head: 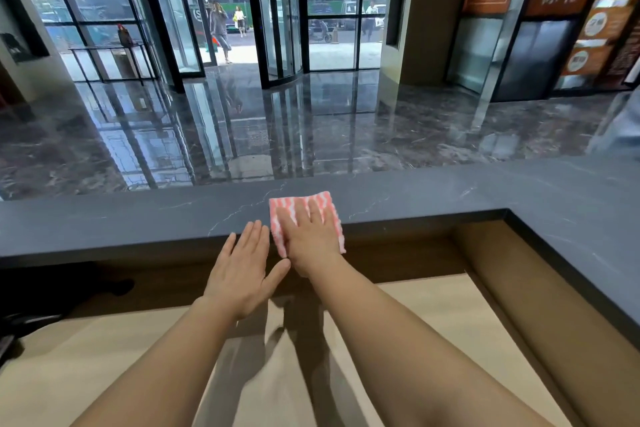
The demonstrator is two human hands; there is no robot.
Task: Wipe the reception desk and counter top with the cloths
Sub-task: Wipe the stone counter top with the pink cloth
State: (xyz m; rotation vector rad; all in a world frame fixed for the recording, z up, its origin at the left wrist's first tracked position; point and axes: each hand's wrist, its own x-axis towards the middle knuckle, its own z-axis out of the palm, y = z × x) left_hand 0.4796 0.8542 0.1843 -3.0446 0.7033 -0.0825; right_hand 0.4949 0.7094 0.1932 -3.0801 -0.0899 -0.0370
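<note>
- The right hand (309,240) lay flat on a pink-and-white cloth (304,215) atop the dark counter top (138,218).
- Just left of it, the left hand (242,270) hovered, fingers straight.
- Below both hands lay the pale desk (433,305).

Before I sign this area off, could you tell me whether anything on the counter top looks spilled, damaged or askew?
Nothing stands out. The counter top shows only pale veining, no spill or crack. The right hand presses the pink striped cloth flat, its near edge slightly overhanging the counter's lip.
</note>
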